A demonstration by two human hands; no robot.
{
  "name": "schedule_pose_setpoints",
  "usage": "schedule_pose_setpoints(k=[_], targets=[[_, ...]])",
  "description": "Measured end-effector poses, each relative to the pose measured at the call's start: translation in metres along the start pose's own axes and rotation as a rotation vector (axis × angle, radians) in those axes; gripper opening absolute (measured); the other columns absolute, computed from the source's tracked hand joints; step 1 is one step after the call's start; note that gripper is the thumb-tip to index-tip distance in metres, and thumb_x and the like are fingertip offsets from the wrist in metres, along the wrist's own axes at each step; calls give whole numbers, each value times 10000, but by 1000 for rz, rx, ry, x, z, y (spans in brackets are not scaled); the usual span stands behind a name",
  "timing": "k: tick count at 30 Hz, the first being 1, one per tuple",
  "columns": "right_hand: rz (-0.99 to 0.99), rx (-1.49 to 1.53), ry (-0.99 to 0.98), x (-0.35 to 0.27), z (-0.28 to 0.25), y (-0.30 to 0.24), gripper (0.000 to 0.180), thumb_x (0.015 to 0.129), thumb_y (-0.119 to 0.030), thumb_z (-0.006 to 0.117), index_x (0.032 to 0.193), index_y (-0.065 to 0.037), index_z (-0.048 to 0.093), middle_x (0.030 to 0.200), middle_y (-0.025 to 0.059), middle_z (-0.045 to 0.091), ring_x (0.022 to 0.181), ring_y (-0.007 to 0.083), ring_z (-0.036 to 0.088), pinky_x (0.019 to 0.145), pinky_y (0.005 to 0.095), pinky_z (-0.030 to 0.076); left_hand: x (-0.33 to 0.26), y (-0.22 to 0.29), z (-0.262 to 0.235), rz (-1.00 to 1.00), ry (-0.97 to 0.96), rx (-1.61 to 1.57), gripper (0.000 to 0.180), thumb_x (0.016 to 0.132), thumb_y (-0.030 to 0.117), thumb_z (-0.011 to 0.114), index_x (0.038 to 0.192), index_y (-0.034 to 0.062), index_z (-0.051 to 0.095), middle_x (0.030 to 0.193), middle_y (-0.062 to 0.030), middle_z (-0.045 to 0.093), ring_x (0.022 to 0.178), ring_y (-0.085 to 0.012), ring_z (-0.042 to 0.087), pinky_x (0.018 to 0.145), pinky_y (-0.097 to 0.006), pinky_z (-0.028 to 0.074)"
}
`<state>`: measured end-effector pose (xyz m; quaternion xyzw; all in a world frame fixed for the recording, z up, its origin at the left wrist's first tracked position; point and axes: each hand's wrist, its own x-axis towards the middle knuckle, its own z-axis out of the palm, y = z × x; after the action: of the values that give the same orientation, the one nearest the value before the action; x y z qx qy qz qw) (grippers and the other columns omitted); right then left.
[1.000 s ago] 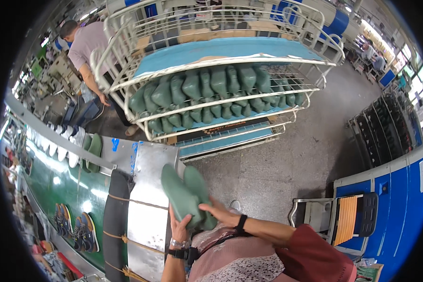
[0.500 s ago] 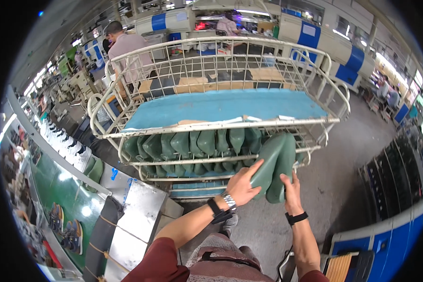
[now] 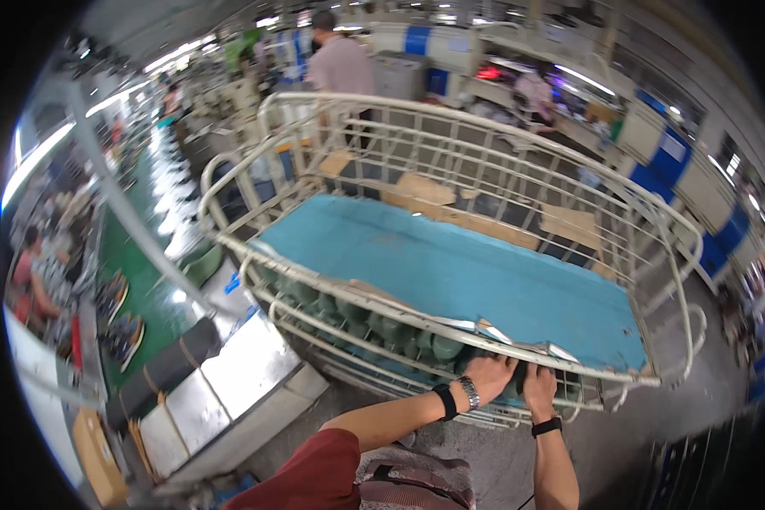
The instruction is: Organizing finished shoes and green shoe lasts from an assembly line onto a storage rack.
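Left hand (image 3: 490, 378): between 4 and 5 o'clock in view, at the front rim of the rack (image 3: 603, 371); its fingertips are hidden, so I cannot tell whether they grasp anything.
Right hand (image 3: 538, 391): just beside the left hand, toward 4 o'clock from it, fingers pointing up under the same rim; the tips are hidden and its grip cannot be told either.
Between the hands: a dark shape (image 3: 517, 381), too covered to make out.
Lasts (image 3: 446, 347): green, packed in a row beneath the top shelf; the nearest clear one sits at 10 o'clock from the left hand.
Top shelf: a blue sheet (image 3: 450, 263), ragged along its front edge; cardboard (image 3: 569, 223) behind it, just before 3 o'clock.
Wrists: watch (image 3: 469, 393) and black band (image 3: 444, 402) on the left, another black band (image 3: 546, 427) on the right.
At 8 o'clock: a metal bench (image 3: 246, 365) with a dark roll (image 3: 170, 370) alongside; past them, shoes (image 3: 125, 337) on a green belt.
People: one stands near 12 o'clock, another is between 1 and 2.
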<state>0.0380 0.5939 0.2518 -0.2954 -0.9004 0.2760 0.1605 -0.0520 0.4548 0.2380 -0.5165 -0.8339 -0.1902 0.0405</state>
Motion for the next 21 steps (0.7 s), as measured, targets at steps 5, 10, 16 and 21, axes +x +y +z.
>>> schedule_pose_setpoints(k=[5, 10, 16, 21], targets=[[-26, 129, -21, 39, 35, 38, 447, 1038, -395, 449, 1239, -47, 646, 1300, 229, 627, 1214, 421, 552, 1011, 480, 421, -14, 9, 9, -89, 203, -15, 676, 831, 62, 592, 1474, 12, 390, 1398, -244, 515, 995, -356, 674, 729, -431, 599], [-104, 411, 56, 33, 46, 83, 476, 1057, -335, 502, 1345, 39, 563, 1409, 233, 537, 1300, 371, 484, 1081, 451, 370, -121, 50, 4, -496, 58, -225, 775, 835, 50, 624, 1547, 116, 324, 1577, -220, 310, 1179, -398, 591, 841, -463, 565], [-651, 278, -317, -87, 32, 5, 376, 1081, -218, 464, 1393, -16, 519, 1406, 185, 510, 1287, 321, 509, 1025, 461, 432, -374, 138, 69, -1401, 100, -317, 418, 775, 176, 700, 1163, 63, 595, 1095, -204, 667, 1032, -400, 647, 858, -481, 534], [-879, 610, -1263, -208, 60, -92, 338, 1054, -152, 463, 1313, 36, 572, 1253, 140, 640, 1177, 242, 602, 1014, 365, 448, -530, 270, 78, -2093, 210, -372, 575, 800, 320, 705, 1305, 69, 595, 1160, -233, 686, 1089, -386, 660, 929, -461, 528]])
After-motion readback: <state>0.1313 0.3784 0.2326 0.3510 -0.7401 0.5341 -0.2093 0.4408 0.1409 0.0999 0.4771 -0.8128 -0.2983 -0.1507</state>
